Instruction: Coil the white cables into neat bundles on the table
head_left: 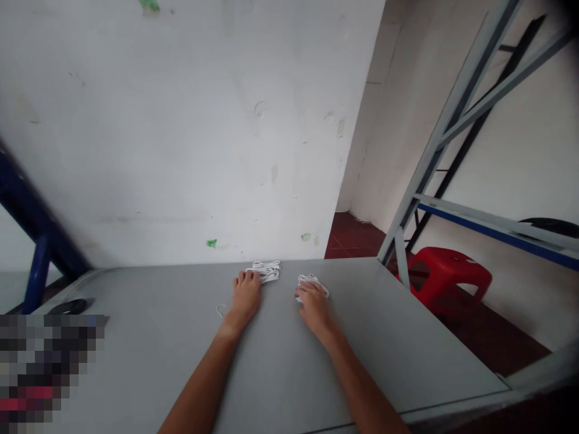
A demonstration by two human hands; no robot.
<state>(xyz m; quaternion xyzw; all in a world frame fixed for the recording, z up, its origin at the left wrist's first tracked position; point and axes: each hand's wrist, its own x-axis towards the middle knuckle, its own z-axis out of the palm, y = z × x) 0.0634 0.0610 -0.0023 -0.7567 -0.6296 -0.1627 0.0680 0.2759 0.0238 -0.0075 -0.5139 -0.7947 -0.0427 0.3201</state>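
Two bundles of coiled white cable [270,275] lie near the back edge of the grey tabletop [280,374], close to the wall. My left hand [247,293] is at their left end, its fingers curled down over the nearer bundle. To the right, my right hand [313,302] closes over another coiled white cable [320,286], which pokes out past the fingers. Both palms face down, so the fingertips are partly hidden. A thin white loop [221,310] lies beside my left wrist; what it belongs to is unclear.
A marked white wall [203,132] rises behind the table. A black round object [69,307] lies at the left, near a blue post [38,223]. Grey metal shelving [434,157] stands at the right, with a red plastic stool [446,274] beyond the table edge.
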